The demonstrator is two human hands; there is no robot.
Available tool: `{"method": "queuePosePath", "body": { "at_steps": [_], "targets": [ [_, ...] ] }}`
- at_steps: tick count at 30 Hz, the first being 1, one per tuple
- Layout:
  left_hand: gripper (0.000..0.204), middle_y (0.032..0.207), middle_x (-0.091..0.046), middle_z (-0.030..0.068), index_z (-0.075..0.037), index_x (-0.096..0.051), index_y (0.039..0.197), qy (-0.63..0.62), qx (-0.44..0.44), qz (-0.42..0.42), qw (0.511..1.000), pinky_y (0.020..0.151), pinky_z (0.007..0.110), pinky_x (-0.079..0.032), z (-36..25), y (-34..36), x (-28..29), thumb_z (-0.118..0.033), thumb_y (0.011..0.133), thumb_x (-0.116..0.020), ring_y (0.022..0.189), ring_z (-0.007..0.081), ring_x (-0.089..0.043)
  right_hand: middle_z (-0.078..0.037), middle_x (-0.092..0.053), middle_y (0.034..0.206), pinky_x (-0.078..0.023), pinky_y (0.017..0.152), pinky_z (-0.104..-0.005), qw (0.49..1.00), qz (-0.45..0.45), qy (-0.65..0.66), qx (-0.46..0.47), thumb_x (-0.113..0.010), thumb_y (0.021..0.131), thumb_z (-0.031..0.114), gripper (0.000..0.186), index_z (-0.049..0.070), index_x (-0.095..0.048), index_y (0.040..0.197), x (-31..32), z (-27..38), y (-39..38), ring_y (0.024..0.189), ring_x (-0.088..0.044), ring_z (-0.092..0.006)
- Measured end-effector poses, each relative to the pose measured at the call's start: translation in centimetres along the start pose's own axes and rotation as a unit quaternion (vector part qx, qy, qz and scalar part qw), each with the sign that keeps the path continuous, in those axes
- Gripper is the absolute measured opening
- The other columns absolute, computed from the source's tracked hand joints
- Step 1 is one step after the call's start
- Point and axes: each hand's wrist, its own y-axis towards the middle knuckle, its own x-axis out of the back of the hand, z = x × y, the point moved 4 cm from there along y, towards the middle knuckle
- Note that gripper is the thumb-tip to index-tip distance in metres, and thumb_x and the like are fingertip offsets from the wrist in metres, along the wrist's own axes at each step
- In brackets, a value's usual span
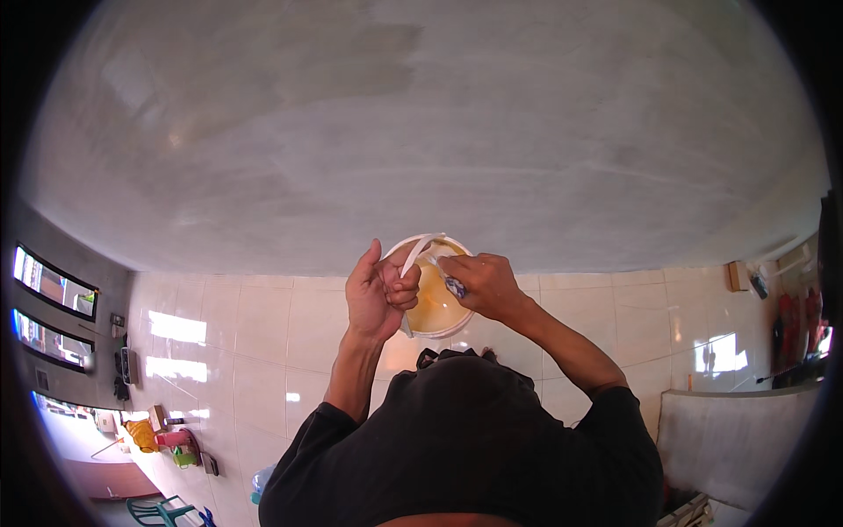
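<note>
A round white bucket (442, 332) with a yellowish inside is held up in front of my chest, close to the grey wall. My left hand (379, 294) is at its left side, fingers curled round the bucket's white handle (416, 255) and thumb pointing up. Over the right part of the opening, my right hand (486, 285) is closed on a small blue-and-white patterned thing (455, 286). Its kind I cannot make out, as the fingers cover most of it. What lies deeper in the bucket is partly hidden by both hands.
A smooth grey wall (421, 132) rises ahead, with darker patches. Shiny pale tiles (255, 351) cover the floor. A yellow bag (140, 435), a green chair (158, 511) and other items stand at the left; a low grey partition (729, 439) and a small brown box (737, 277) are at the right.
</note>
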Motion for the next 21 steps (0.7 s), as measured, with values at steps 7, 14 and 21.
{"method": "queuePosePath", "body": {
  "at_steps": [7, 14, 21],
  "targets": [
    [0.071, 0.067, -0.033, -0.0059, 0.004, -0.05, 0.141, -0.013, -0.007, 0.006, 1.0, 0.047, 0.02, -0.017, -0.1, 0.3, 0.1, -0.054, 0.106, -0.029, 0.05, 0.0036, -0.019, -0.01, -0.069, 0.073, -0.052, 0.057, -0.039, 0.997, -0.017, 0.043, -0.069, -0.075, 0.076, 0.012, 0.023, 0.005, -0.07, 0.098, 1.4, 0.3, 0.2, 0.06, -0.067, -0.0294],
    [0.071, 0.067, -0.032, -0.0067, 0.005, -0.05, 0.14, 0.009, -0.031, -0.002, 0.999, 0.048, 0.02, -0.016, 0.0, 0.4, -0.4, -0.053, 0.106, -0.029, 0.051, 0.0034, -0.019, -0.015, -0.073, 0.077, -0.055, 0.063, -0.0339, 0.927, 0.146, 0.244, -0.245, -0.078, 0.078, 0.019, 0.028, 0.0, -0.072, 0.098, 0.4, -0.5, 0.2, 0.063, -0.072, -0.0237],
    [0.072, 0.066, -0.031, -0.0067, 0.005, -0.051, 0.139, 0.011, -0.058, -0.012, 0.998, 0.049, 0.02, -0.016, 0.2, 0.1, -0.7, -0.054, 0.106, -0.029, 0.051, 0.0033, -0.019, -0.011, -0.074, 0.078, -0.056, 0.064, -0.0328, 0.848, 0.166, 0.383, -0.327, -0.079, 0.079, 0.016, 0.024, -0.004, -0.073, 0.09, -1.2, -0.3, 0.1, 0.068, -0.073, -0.0178]
  ]
}}
